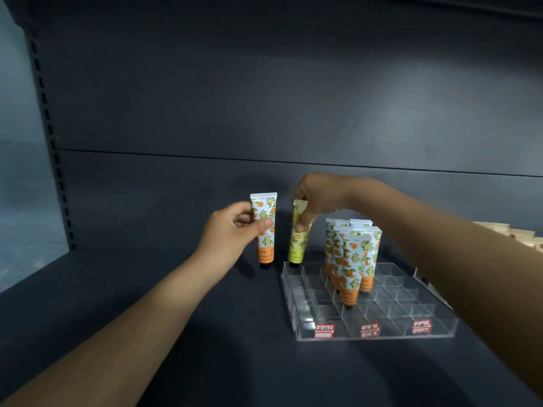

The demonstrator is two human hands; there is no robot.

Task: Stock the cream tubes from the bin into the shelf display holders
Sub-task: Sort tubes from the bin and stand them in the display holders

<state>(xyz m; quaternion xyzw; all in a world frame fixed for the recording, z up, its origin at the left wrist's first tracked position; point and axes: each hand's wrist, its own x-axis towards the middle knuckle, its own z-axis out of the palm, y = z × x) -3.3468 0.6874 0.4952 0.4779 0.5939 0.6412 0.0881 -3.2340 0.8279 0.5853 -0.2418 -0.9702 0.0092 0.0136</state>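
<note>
A clear acrylic display holder (305,324) with many compartments lies on the dark shelf, right of centre. Several orange-patterned cream tubes (352,259) stand cap-down in its middle column. My left hand (232,233) grips another orange-patterned tube (266,230) upright, just left of the holder, its cap near the shelf. My right hand (320,195) pinches a yellow tube (298,245) from above, cap-down at the holder's back left corner. The bin is not in view.
The dark shelf (176,289) has a dark back panel and a slotted upright (53,142) at the left. Red price labels (370,330) sit on the holder's front edge. Pale packaged goods (517,233) show at the far right behind my right arm.
</note>
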